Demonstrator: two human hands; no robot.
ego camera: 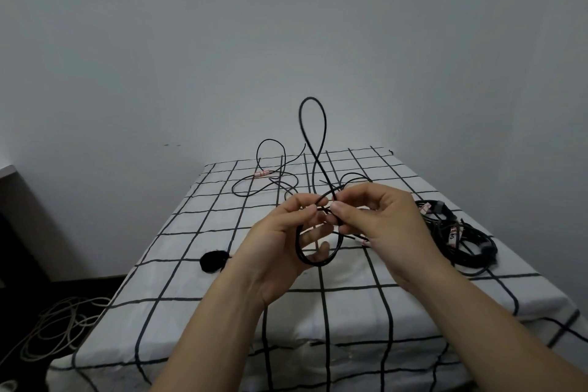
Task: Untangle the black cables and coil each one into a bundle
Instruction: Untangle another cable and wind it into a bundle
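Above the middle of the table, my left hand (280, 239) and my right hand (378, 223) hold one black cable (313, 149). The left fingers curl round a small coil of it that hangs down between the palms. The right thumb and fingers pinch the strand where the coil crosses. A tall loop of the same cable stands up toward the wall. A second loose black cable (264, 181) sprawls on the far side of the table. A coiled black bundle (461, 239) with pink tags lies at the right.
The table has a white cloth with a black grid (191, 232) and stands against a grey wall. A small black fuzzy object (213, 261) lies on the cloth at the left. Pale cable loops (60, 325) lie on the dark floor at lower left.
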